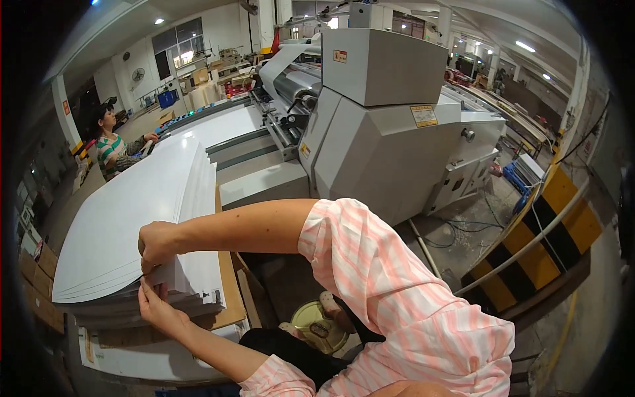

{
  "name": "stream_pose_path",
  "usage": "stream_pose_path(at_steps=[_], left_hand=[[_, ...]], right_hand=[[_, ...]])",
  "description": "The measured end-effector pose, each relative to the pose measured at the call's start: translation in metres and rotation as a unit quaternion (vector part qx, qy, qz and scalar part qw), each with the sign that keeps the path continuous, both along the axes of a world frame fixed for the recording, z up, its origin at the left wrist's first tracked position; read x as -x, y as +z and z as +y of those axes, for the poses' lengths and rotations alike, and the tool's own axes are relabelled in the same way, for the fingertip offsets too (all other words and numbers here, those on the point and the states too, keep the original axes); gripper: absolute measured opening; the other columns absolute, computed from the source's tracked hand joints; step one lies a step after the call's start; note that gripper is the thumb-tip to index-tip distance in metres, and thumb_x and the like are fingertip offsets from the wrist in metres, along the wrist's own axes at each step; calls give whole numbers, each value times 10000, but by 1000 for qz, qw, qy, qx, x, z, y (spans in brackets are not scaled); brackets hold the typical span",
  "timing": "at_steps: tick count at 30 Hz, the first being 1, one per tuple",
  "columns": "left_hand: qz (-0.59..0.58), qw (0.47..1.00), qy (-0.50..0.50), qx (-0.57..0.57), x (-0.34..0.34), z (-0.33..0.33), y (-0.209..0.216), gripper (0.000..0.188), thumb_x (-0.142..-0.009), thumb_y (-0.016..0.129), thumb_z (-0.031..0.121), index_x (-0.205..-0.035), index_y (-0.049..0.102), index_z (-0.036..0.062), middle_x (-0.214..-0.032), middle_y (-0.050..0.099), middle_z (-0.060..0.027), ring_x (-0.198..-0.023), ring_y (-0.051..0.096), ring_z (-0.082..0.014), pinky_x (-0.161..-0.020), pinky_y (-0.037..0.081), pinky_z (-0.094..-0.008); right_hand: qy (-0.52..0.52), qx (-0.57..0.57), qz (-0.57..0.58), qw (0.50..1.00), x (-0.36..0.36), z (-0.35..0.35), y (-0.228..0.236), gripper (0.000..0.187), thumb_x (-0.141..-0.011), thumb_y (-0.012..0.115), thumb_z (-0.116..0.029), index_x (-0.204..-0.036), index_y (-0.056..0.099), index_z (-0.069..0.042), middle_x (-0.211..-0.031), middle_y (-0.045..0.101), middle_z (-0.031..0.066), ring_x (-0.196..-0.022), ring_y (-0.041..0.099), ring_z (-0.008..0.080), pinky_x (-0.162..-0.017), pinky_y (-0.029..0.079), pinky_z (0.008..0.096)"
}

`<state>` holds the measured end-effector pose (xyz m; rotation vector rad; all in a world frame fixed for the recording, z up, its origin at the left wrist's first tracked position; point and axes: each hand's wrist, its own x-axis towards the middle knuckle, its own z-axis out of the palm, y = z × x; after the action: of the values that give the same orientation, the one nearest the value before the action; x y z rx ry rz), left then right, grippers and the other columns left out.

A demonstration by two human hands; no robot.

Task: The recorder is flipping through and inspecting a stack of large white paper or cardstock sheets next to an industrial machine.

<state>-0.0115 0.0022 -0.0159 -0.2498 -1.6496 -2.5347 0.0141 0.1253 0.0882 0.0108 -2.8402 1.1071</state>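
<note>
A tall stack of large white paper sheets [126, 212] lies to my left, its upper sheets bowed and fanned apart at the near edge. My right hand [157, 243] reaches across from the right, fingers closed on the near edge of the upper sheets. Just below it, my left hand [157, 308] pinches at the same edge, thumb and fingertips against the sheets. Part of its grip is hidden by the paper. Lower sheets with dark marks at their corner show beside my left hand.
Brown board [228, 284] sits under the stack. A large grey machine [377, 152] with rollers stands ahead. Another person [116, 145] in a striped top works at the far left. Between my feet is a round yellowish lid or stool [321, 341]. A yellow-and-black striped barrier [529, 245] is at right.
</note>
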Motion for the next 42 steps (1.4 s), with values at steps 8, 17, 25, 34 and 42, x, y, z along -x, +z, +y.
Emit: stream_pose_path(at_steps=[8, 17, 25, 34, 42], left_hand=[[11, 998, 26, 50, 11, -5, -9, 217, -903, 523, 139, -979, 615, -43, -842, 585, -46, -700, 520, -136, -636, 454, -265], [43, 994, 24, 96, -12, 5, 2, 286, -896, 579, 229, -776, 635, -25, -653, 560, 0, -589, 482, -84, -544, 403, -257], [46, 996, 4, 80, -21, 5, 8, 239, -874, 594, 186, -846, 636, -48, -740, 601, -21, -630, 515, -105, -597, 425, -258], [116, 984, 69, 114, -5, 9, -15, 204, -873, 553, 161, -859, 605, -35, -778, 565, -82, -677, 555, -166, -609, 448, -300], [87, 991, 55, 87, -11, 8, 0, 248, -899, 538, 183, -933, 644, -39, -775, 632, -132, -624, 609, -179, -569, 478, -307]], right_hand=[[207, -420, 484, 739, 7, 15, -10, 132, -733, 572, -246, -721, 594, -117, -774, 566, 42, -747, 595, 231, -544, 507, 352], [69, -298, 277, 911, 16, 11, 12, 181, -824, 598, -253, -765, 639, -87, -756, 612, 88, -729, 611, 300, -607, 480, 403], [67, -299, 394, 866, -5, 12, 13, 219, -838, 582, -245, -711, 591, -67, -707, 575, 86, -711, 585, 292, -581, 467, 408], [104, -313, 280, 902, -6, 13, -24, 250, -858, 568, -301, -769, 624, -74, -759, 600, 85, -771, 590, 277, -616, 481, 383], [104, -316, 298, 895, -7, 7, -2, 167, -798, 606, -148, -946, 675, -112, -770, 627, 95, -717, 609, 294, -629, 489, 373]])
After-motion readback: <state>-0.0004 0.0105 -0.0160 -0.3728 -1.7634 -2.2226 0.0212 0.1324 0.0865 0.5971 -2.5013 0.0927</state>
